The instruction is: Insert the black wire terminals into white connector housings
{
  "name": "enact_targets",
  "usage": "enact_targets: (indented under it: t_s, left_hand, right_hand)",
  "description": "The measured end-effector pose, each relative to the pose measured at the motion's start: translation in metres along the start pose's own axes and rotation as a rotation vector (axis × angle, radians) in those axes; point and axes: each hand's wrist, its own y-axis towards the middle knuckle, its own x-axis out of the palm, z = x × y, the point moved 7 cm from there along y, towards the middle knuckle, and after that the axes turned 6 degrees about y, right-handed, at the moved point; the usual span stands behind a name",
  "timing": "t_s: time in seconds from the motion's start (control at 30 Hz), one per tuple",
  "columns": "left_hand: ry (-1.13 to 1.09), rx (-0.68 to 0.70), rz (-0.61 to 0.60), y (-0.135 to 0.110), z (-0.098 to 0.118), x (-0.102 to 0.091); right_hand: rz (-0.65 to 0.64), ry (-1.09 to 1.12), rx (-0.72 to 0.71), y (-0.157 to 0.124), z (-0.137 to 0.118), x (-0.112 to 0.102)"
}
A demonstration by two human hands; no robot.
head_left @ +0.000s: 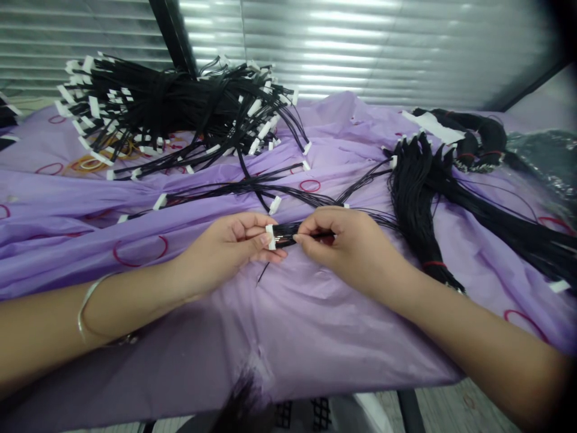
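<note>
Between the thumb and fingers of my left hand (243, 240) is a white plastic connector (271, 237), turned with its wire side to the right. Several thin black wires (288, 227) run from it toward my right hand (331, 234). My right thumb and index finger pinch black wire close to the connector, and small bare metal ends show between the two hands. One loose wire end (262, 273) pokes out below my left fingers. Just behind the hands, another white connector (274, 205) rests on the purple cloth.
A big heap of black cables (166, 102) with white connectors lies at the back left. Bundled black wires (412, 192) lie at the right, with coiled bundles (484, 135) behind. Red rubber bands (310, 186) are scattered over the purple cloth (360, 337). Window blinds (360, 48) stand behind.
</note>
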Motion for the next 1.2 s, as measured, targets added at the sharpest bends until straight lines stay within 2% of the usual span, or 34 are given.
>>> enact_targets:
  t_s: [0.4,0.7,1.2]
  left_hand:
    - [0.014,0.012,-0.027,0.001,-0.001,0.000]
    - [0.053,0.040,-0.045,0.000,0.002,0.002]
    - [0.118,0.005,0.007,0.000,0.003,0.004]
  right_hand:
    - [0.008,0.064,-0.079,-0.001,-0.005,-0.001]
    - [-0.008,0.041,0.020,-0.001,-0.001,0.003]
    - [-0.066,-0.005,-0.082,0.001,-0.003,0.011]
